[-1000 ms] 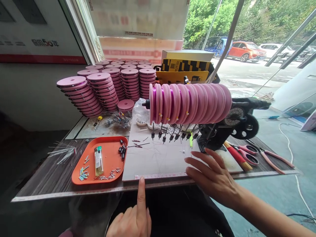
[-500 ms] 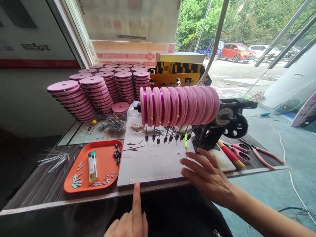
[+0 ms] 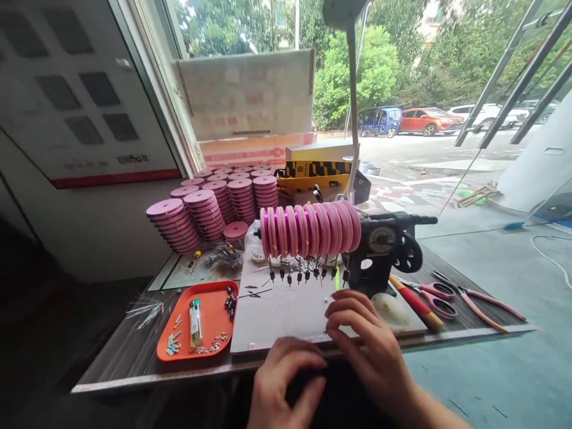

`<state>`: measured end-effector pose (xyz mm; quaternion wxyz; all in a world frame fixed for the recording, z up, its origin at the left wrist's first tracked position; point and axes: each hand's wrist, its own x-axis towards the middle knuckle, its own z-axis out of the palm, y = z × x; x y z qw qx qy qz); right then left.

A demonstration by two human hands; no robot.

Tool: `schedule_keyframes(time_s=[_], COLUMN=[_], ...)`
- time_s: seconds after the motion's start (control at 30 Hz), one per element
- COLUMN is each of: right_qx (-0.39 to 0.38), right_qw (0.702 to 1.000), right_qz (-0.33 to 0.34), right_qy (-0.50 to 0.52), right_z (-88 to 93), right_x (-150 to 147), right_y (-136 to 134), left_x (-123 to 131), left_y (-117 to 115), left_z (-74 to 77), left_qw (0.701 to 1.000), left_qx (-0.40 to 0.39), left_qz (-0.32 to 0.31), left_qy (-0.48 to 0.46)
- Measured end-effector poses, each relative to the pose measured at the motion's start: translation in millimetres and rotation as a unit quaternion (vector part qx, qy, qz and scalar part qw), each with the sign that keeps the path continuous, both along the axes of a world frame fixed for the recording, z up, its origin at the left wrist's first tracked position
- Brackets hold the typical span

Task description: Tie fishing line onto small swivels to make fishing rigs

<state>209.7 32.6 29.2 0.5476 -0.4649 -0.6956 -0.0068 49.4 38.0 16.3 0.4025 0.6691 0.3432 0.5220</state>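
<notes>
My left hand (image 3: 288, 378) is at the board's front edge, fingers curled over and thumb apart, with nothing visible between them. My right hand (image 3: 369, 342) hovers over the board's right front part, its fingers bent and loosely spread, holding nothing I can make out. Behind the hands, a row of pink spools (image 3: 310, 229) sits on the shaft of a black winding machine (image 3: 379, 253). Small black weighted pieces (image 3: 307, 276) hang below the spools. A bright green-yellow tool (image 3: 337, 278) stands just beyond my right fingertips. The white board (image 3: 286, 319) lies beneath.
To the left, an orange tray (image 3: 210, 290) holds a lighter (image 3: 195, 322), black pieces and small metal parts. Stacked pink spools (image 3: 208, 208) stand behind it. Scissors (image 3: 440, 298), pliers (image 3: 487, 304) and a red-handled brush (image 3: 413, 301) lie at right.
My left hand has moved right and curled its pointing finger. My right hand's fingers have bent inward, closer to the left. The view has tilted up.
</notes>
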Motion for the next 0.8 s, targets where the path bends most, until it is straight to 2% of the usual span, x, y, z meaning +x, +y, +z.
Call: schedule_keyframes(time_s=[0.07, 0.13, 0.27, 0.4, 0.5, 0.6, 0.7, 0.8], right_qx=[0.003, 0.003, -0.004, 0.021, 0.048, 0.057, -0.005, -0.054], right_qw=[0.999, 0.998, 0.996, 0.999, 0.993, 0.967, 0.932, 0.917], right_qz=[0.005, 0.008, 0.011, -0.019, -0.096, -0.240, -0.354, -0.385], right_qy=[0.037, 0.061, 0.083, 0.021, -0.043, -0.057, -0.081, -0.087], right_z=[1.3, 1.3, 1.5, 1.1, -10.2, -32.6, -56.1, -72.2], right_x=[-7, -11, -14, -7, 12, 40, 62, 70], right_y=[-2, -2, -1, -5, -16, -26, -27, -18], left_x=[16, 26, 34, 37, 39, 38, 38, 39], left_y=[8, 13, 18, 18, 16, 16, 16, 16], left_z=[8.5, 11.3, 7.4, 5.6, 6.8, 6.5, 3.7, 1.8], left_qw=[0.988, 0.965, 0.950, 0.952, 0.947, 0.930, 0.915, 0.906], left_qx=[-0.127, -0.201, -0.223, -0.230, -0.238, -0.274, -0.314, -0.325], left_qz=[0.000, 0.004, -0.023, -0.029, 0.009, 0.042, 0.041, 0.048], left_qy=[-0.089, -0.169, -0.218, -0.200, -0.215, -0.240, -0.252, -0.266])
